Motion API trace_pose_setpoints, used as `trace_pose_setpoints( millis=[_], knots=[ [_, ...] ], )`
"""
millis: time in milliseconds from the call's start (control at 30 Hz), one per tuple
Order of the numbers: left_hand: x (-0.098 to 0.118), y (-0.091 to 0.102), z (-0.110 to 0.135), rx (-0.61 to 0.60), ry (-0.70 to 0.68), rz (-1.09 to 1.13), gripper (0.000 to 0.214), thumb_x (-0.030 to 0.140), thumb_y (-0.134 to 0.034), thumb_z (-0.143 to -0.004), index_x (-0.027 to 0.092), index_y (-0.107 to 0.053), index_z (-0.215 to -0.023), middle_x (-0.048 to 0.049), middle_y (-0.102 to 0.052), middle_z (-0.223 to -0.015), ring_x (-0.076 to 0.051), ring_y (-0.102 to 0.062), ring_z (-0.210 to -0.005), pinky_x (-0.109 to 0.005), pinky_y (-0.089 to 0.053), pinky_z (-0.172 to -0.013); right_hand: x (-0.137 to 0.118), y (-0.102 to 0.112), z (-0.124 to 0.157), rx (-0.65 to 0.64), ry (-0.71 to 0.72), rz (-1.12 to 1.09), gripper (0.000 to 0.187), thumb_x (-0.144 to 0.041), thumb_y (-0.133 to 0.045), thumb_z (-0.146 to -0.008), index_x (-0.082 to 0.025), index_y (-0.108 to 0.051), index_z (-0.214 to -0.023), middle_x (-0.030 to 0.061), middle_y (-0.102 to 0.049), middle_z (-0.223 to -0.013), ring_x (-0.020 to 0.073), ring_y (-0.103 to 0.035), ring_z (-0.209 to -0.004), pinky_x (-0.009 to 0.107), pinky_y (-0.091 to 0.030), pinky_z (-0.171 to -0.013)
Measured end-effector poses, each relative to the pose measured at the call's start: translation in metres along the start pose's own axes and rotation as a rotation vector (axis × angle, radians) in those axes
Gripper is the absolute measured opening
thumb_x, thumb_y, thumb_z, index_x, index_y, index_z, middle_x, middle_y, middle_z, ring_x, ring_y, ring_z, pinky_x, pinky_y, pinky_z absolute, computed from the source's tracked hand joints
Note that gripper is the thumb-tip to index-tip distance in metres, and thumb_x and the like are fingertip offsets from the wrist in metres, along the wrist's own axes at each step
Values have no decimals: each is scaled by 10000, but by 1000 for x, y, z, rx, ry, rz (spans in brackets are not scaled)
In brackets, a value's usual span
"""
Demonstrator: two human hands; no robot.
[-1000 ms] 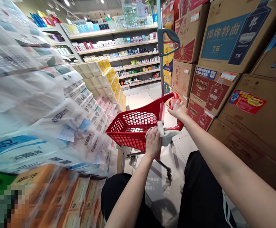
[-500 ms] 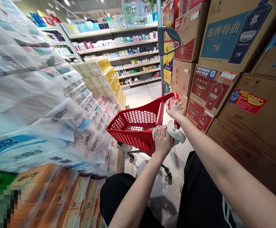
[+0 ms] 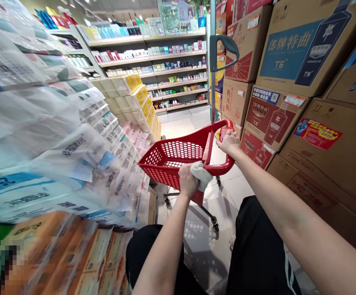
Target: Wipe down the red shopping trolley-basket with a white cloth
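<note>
A small red shopping cart (image 3: 178, 148) with a perforated basket stands in front of me on dark wheeled legs. My left hand (image 3: 189, 180) is closed on a pale grey cloth (image 3: 201, 176), pressed against the basket's near upper rim beside the handle. My right hand (image 3: 228, 142) is wrapped round the red handle's right side, with the fingers curled over it. A tall grey pole with a dark grip loop (image 3: 227, 51) rises behind the handle. The basket floor, as far as it shows, holds nothing.
Stacked cartons (image 3: 282, 119) rise close on the right. Wrapped tissue packs (image 3: 73, 151) line the left, with orange packs (image 3: 58, 250) below. Shelves of small goods (image 3: 153, 61) run across the back. Pale floor tiles (image 3: 181, 123) lie between.
My left hand has slid the cloth leftward from the handle corner onto the basket's side rim, baring the near part of the handle. My right hand stays at the handle, shifting only slightly.
</note>
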State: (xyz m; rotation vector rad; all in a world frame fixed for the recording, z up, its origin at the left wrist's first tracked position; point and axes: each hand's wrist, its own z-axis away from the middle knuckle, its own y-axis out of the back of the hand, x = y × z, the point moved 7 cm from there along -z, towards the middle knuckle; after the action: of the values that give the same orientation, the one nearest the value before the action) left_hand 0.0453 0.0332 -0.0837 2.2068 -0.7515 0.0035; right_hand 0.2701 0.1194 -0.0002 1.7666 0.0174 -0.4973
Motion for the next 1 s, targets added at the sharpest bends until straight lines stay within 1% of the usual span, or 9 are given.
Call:
trace_pose_setpoints(
  millis=[133, 267, 367, 467, 600, 667, 767, 867, 1000],
  knots=[
    [-50, -3, 2, -184, 1, 20, 328, 314, -455, -873, 206, -584, -1155, -102, -579, -1141, -250, -474, -1117, -440, -319, -1023, 0, 0, 1, 0, 3, -11, 860, -527, -497, -801, 44, -259, -1399, 327, -360, -1373, 383, -315, -1319, 430, -351, -978],
    [-64, 2, 0, -207, -1, 33, 327, 303, -445, -891, 206, -565, -1180, -89, -573, -1168, -232, -471, -1122, -419, -330, -1028, 1, -2, 1, -7, -4, -17, 861, -537, -482, -811, 39, -247, -1406, 319, -366, -1376, 383, -289, -1335, 442, -339, -990],
    [-54, 6, -4, -259, -67, 37, 326, 286, -437, -899, 179, -556, -1183, -97, -577, -1153, -231, -489, -1099, -411, -364, -1002, 1, -3, 3, 9, -5, -15, 866, -539, -469, -818, 58, -239, -1401, 330, -372, -1367, 385, -253, -1352, 462, -327, -999],
    [-31, 11, -9, -337, -229, 20, 353, 275, -436, -904, 174, -515, -1233, -100, -565, -1168, -228, -502, -1093, -398, -382, -989, -3, 2, 10, 65, 23, 10, 809, -522, -466, -823, 28, -293, -1390, 316, -303, -1422, 394, -217, -1361, 509, -296, -1012],
    [-4, 16, -11, -372, -359, -40, 389, 215, -355, -932, 192, -415, -1317, -99, -548, -1167, -226, -505, -1087, -403, -391, -970, -27, 15, 27, 174, 323, 76, 556, -428, -447, -856, -107, -483, -1309, 188, -338, -1460, 343, -254, -1357, 527, -186, -1074],
    [1, 16, -12, -373, -342, -58, 361, 211, -350, -935, 188, -431, -1286, -94, -556, -1110, -222, -520, -1031, -399, -411, -933, -38, 14, 36, 111, 483, 60, 462, -392, -391, -893, -155, -553, -1255, 140, -491, -1362, 282, -404, -1274, 465, -212, -1081],
    [0, 14, -15, -384, -307, -62, 332, 222, -369, -931, 179, -450, -1249, -88, -553, -1059, -214, -522, -979, -384, -427, -899, -43, 5, 48, -115, 679, 54, 414, -414, -354, -915, -213, -671, -1090, 71, -695, -1042, 209, -592, -1025, 399, -230, -1083],
    [-12, 10, -20, -417, -291, -43, 321, 215, -389, -920, 185, -460, -1232, -82, -550, -1052, -205, -527, -969, -372, -432, -894, -38, -3, 54, -298, 763, 92, 459, -455, -347, -914, -232, -735, -809, 26, -716, -757, 187, -624, -901, 385, -162, -1118],
    [-55, 6, -26, -406, -135, -73, 281, 174, -394, -896, 178, -521, -1147, -90, -570, -1029, -215, -539, -991, -387, -430, -919, -31, -1, 52, -304, 722, 93, 492, -404, -302, -926, -227, -745, -805, 33, -711, -749, 202, -593, -973, 397, -138, -1127]
  ],
)
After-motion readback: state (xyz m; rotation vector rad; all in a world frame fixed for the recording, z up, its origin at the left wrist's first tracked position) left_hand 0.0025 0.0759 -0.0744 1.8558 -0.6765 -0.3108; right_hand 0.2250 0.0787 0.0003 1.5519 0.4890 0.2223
